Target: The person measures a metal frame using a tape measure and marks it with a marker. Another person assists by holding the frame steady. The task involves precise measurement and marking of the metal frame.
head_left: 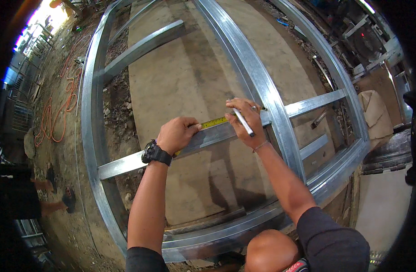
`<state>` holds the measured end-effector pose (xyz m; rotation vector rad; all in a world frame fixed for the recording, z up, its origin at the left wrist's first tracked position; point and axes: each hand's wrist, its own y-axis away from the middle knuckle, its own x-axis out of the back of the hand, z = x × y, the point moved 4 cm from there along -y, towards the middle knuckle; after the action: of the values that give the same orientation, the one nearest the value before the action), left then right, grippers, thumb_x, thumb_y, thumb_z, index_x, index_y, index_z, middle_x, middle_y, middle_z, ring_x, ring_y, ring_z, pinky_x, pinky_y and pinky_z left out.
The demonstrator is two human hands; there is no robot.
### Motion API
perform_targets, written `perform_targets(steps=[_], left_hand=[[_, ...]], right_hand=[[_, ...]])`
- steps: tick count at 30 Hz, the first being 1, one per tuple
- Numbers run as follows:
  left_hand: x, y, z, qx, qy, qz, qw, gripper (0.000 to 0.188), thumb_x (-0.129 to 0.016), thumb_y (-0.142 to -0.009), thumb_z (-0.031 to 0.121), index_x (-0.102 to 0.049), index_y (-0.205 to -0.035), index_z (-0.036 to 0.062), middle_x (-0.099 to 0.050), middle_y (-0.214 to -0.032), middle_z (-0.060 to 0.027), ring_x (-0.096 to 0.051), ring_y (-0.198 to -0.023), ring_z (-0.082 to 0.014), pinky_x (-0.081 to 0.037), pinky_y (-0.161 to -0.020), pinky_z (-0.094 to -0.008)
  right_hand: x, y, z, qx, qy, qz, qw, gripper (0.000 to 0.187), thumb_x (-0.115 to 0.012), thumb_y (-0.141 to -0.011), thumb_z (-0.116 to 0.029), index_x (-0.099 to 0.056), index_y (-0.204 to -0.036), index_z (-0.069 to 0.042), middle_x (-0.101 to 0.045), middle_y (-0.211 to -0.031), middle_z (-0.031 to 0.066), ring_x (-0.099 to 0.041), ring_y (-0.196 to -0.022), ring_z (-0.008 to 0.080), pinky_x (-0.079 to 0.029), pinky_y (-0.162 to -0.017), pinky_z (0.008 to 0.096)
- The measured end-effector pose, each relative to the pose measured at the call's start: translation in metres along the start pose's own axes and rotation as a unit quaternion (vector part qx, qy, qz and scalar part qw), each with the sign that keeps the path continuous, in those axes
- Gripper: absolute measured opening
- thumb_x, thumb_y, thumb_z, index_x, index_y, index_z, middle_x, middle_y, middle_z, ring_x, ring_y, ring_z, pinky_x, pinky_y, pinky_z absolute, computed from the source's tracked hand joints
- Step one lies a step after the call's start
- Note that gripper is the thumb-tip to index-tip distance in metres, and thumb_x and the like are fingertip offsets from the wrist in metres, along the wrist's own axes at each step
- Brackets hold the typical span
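Note:
A yellow measuring tape [214,123] stretches along a shiny metal crosspiece [122,166]. My left hand [175,135], with a black watch at the wrist, is closed on the tape at its left end; a bit of yellow also shows below the palm. Near the joint with the long middle metal beam [245,51], my right hand [249,128] grips a white marker pen [243,121] that slants down toward the wrist. The right fingers lie at the tape's other end, which they partly hide. Both hands rest at or just over the crosspiece.
A large metal frame [91,97] surrounds the work, over a brown board [158,86] on rubble. An orange cord [71,97] lies coiled on the dirt at left. Another person's feet [68,199] show at far left. Brown sheeting [373,111] lies at right.

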<state>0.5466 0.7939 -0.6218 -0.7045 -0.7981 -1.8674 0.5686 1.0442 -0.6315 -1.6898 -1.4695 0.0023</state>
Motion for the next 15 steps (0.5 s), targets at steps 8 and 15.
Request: perform_targets(steps=[8, 15], left_hand=[[0.000, 0.004, 0.003, -0.016, -0.036, 0.009, 0.999, 0.030, -0.071, -0.100, 0.038, -0.081, -0.111, 0.0116, -0.079, -0.102, -0.0158, -0.075, -0.093, -0.0362, -0.058, -0.083, -0.0465], [0.023, 0.045, -0.035, -0.062, -0.101, 0.103, 0.988, 0.023, -0.073, -0.097, 0.029, -0.075, -0.102, 0.0071, -0.073, -0.101, -0.0156, -0.072, -0.093, -0.0381, -0.055, -0.081, -0.0489]], right_hand=[[-0.013, 0.005, 0.011, -0.033, 0.042, -0.149, 0.987, 0.012, -0.074, -0.096, -0.009, -0.071, -0.106, -0.014, -0.075, -0.098, 0.0023, -0.071, -0.100, 0.0238, -0.040, -0.105, 0.0419], [-0.015, 0.009, 0.018, -0.048, 0.030, -0.149, 0.987, 0.012, -0.074, -0.095, -0.010, -0.070, -0.106, -0.016, -0.073, -0.095, 0.0028, -0.069, -0.095, 0.0243, -0.038, -0.102, 0.0411]])
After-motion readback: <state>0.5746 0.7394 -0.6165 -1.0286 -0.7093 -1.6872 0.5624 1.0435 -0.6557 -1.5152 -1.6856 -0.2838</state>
